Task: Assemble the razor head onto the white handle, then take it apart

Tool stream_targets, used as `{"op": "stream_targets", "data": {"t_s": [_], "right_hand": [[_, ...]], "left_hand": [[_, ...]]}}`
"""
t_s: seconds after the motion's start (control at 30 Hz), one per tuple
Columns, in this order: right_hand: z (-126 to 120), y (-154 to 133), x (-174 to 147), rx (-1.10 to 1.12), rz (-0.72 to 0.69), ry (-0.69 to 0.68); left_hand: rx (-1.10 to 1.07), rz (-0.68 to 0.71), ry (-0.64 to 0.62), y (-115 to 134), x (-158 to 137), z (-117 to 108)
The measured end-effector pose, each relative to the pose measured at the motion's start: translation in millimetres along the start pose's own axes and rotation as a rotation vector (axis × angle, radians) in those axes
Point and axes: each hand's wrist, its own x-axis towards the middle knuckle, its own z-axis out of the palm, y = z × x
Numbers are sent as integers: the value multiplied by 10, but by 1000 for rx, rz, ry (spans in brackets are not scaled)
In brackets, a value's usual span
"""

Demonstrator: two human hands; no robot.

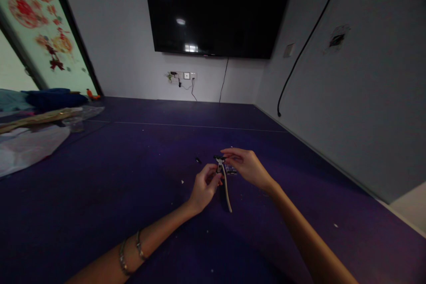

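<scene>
The fitting (219,163), a small piece of pale metal with a dark bar (218,157) across its far end, is held between both hands, slightly right of centre. The left hand (203,187) has its near and left part pinched between thumb and fingers; the fitting stands at the fingertips, clear of the palm. The right hand (246,167) reaches in from the right, thumb and forefinger drawn narrow on the right end of the bar. Exact contact of the right fingertips is too small to confirm. A pale strip (227,191) runs from the fitting toward the near side, its near end free; whether it is joined to the fitting cannot be told.

A packet (231,170) lies just right of the fitting, partly hidden by the right hand. A black piece (198,159) lies apart, to the left and slightly farther. Both are on the purple surface (133,195), which bears scattered pale specks. Two bracelets (123,258) circle the left forearm.

At far left are a white bag (33,148), blue cloth (55,99) and an orange item (93,95). On the far wall, a screen (216,13) is mounted above sockets (187,76).
</scene>
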Motion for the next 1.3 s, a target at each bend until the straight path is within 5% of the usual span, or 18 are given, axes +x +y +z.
{"op": "stream_targets", "data": {"t_s": [0.6, 1.3], "right_hand": [[-40, -77, -16, -192, -105, -22], [-40, -56, -22, -158, -138, -35]], "left_hand": [[-77, -22, 10, 26, 4, 27], [-100, -53, -15, 101, 28, 64]]}}
